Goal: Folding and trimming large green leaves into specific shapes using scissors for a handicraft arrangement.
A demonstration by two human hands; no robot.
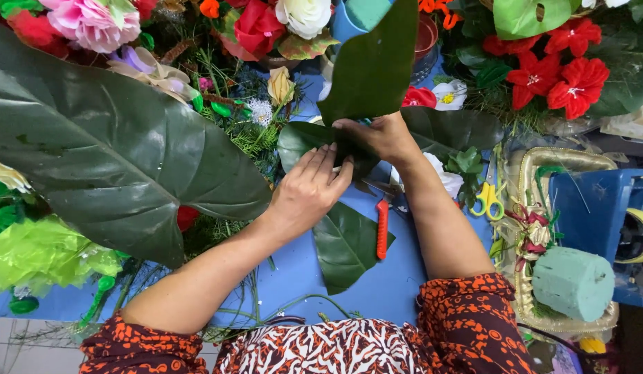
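Note:
Over a blue table my right hand pinches the base of an upright dark green leaf. My left hand rests flat beside it, fingers pressing the edge of another dark leaf that lies under both hands. A third leaf lies on the table below my hands, with an orange-handled cutter along its right side.
A very large leaf covers the left. Artificial flowers, pink, red and white, crowd the back. Yellow-handled scissors, a gold tray with a green foam block and a blue tape dispenser are on the right.

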